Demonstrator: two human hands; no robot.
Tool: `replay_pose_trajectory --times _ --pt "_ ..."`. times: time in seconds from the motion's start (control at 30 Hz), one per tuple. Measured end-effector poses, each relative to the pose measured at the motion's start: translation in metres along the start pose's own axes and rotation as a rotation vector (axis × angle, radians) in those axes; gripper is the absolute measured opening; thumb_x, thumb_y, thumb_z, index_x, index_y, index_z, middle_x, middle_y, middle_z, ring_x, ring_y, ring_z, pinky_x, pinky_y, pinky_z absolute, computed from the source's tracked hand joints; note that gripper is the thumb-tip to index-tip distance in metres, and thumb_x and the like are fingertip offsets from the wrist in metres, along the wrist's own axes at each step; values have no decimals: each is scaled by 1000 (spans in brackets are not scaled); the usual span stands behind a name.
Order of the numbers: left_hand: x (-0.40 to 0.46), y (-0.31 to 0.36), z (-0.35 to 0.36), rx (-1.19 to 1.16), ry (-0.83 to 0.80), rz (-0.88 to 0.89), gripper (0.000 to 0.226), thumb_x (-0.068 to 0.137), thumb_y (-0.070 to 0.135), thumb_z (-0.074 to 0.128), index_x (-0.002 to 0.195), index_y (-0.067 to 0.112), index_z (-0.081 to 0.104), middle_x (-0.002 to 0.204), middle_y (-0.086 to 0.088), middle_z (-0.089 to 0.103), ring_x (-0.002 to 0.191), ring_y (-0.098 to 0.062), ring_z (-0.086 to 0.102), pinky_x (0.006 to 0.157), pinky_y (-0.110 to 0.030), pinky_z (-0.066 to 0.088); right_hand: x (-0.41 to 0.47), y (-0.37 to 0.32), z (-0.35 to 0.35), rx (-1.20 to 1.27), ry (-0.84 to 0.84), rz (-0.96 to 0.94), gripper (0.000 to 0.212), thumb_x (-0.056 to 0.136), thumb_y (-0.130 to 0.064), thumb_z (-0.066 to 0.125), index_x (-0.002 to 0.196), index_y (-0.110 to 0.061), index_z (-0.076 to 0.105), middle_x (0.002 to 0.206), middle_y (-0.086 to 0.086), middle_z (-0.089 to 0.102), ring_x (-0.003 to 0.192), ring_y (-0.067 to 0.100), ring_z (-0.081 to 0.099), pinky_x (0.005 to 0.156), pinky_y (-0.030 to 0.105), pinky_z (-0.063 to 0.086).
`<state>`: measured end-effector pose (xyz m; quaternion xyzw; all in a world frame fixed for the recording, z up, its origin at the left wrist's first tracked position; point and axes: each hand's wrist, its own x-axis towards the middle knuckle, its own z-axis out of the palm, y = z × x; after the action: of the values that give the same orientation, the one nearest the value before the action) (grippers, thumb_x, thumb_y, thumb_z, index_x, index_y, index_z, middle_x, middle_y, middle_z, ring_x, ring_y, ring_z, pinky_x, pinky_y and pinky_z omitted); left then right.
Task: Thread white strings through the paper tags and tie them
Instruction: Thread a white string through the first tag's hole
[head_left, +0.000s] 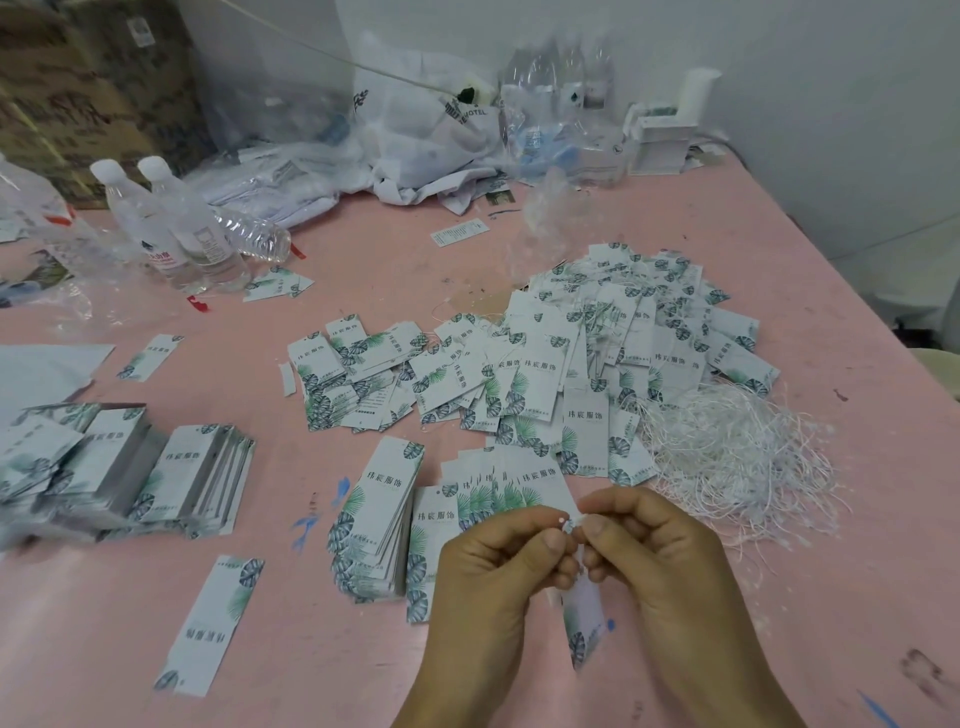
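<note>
The light is even, soft and fairly bright, seemingly from overhead; shadows are faint and short under the hands and tag stacks; the pink table (260, 623) shows no harsh glare, though the plastic bottles (171, 228) and clear bags (550, 135) catch small highlights; wide-angle distortion bends the table's edges; the left stacks (104, 467) and frame corners smear with blur; the centre is reasonably sharp.

A pink table (519, 260), scuffed and flecked with blue marks, carries a wide heap of leaf-printed paper tags (597, 358), a tangle of white strings (727, 457) just right of it, neat tag stacks (156, 467) at left, 2 upright water bottles (171, 228) and crumpled plastic bags (431, 145) at the back.
</note>
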<state>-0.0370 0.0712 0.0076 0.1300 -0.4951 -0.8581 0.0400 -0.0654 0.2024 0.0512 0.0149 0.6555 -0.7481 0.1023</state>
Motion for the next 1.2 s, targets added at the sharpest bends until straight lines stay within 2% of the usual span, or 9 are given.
replay_pose_trajectory --times 0.13,0.23,0.4,0.6,0.83,0.97,1.1,1.2 --pt "0 0 1 52 -29 8 28 64 22 83 87 8 78 75 -21 72 60 -21 64 61 -28 54 -1 -2 -1 25 28 10 26 84 11 62 76 -10 74 60 17 66 52 15 59 53 20 52" --pt "0 0 2 97 -37 27 23 66 24 80 85 10 78 73 -17 72 60 -19 64 61 -27 53 -2 -2 -1 22 34 4 26 83 12 62 76 -10 74 59 14 66 51 14 60 52 19 52" --pt "-1 2 2 199 -30 89 19 71 30 76 84 15 77 72 -8 72 63 -16 62 62 -25 52 -3 0 -1 -61 45 -46 28 81 11 67 77 -16 74 61 15 67 50 13 59 53 18 51" --pt "-2 2 5 216 -10 80 27 71 34 74 83 11 76 70 -9 70 62 -16 62 60 -26 51 -4 1 0 -125 34 -94 34 80 7 69 80 -26 74 64 9 70 51 9 62 54 15 51" --pt "-1 3 7 217 9 59 11 80 20 68 80 12 75 68 -11 69 61 -15 61 59 -24 51 -5 1 1 -127 38 -96 34 81 7 69 80 -26 74 65 11 71 51 10 63 54 15 51" --pt "-2 3 7 227 13 54 14 76 27 71 78 13 75 66 -7 68 59 -14 60 58 -22 50 -6 3 4 -154 41 -106 35 81 8 69 79 -27 74 63 8 71 51 9 64 54 14 51" --pt "-2 2 7 230 32 50 11 76 23 71 78 13 75 64 -5 67 57 -13 59 56 -22 50 -9 5 8 -230 72 -159 39 81 4 70 79 -35 73 65 0 72 55 4 65 54 11 50" --pt "-2 2 6 222 24 51 21 71 33 74 78 14 75 65 -5 68 58 -12 60 56 -22 50 -10 6 9 -250 94 -172 39 81 3 71 79 -36 72 65 -2 72 55 3 66 55 10 49"
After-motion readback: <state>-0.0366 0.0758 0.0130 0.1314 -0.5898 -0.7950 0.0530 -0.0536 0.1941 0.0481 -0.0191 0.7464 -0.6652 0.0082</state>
